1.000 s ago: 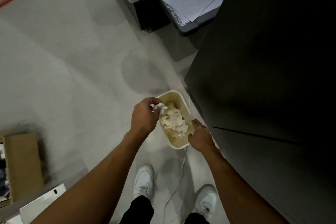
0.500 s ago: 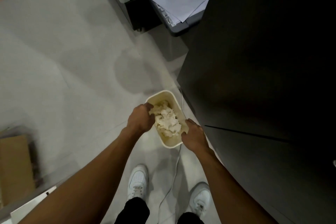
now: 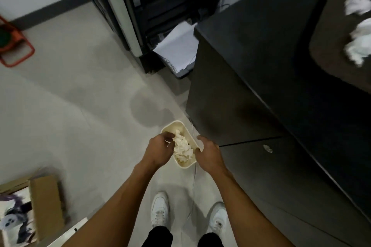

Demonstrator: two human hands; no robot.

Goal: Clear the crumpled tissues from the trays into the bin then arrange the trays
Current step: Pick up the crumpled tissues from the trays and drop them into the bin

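Note:
A small cream bin (image 3: pixel 174 124) stands on the floor against a dark cabinet, filled with crumpled tissues (image 3: pixel 182 147). My left hand (image 3: pixel 158 151) is at the bin's left rim, its fingers loosely curled against the tissue heap with nothing clearly held. My right hand (image 3: pixel 208 154) grips the bin's right rim near its front corner. At the top right, a brown tray (image 3: pixel 325 46) lies on the cabinet top with several crumpled tissues (image 3: pixel 357 49) on it, blurred and cut off by the frame edge.
The dark cabinet (image 3: pixel 261 78) fills the right side. A printer (image 3: pixel 160 6) with white paper (image 3: pixel 178 46) stands behind the bin. A thin cable (image 3: pixel 194 184) runs between my shoes. A cardboard box (image 3: pixel 46 204) sits at lower left, a red frame (image 3: pixel 18 50) at far left.
My left hand brought a tissue down into the bin and has drawn back to the left rim. The view tilted up, bringing the tray with tissues into sight.

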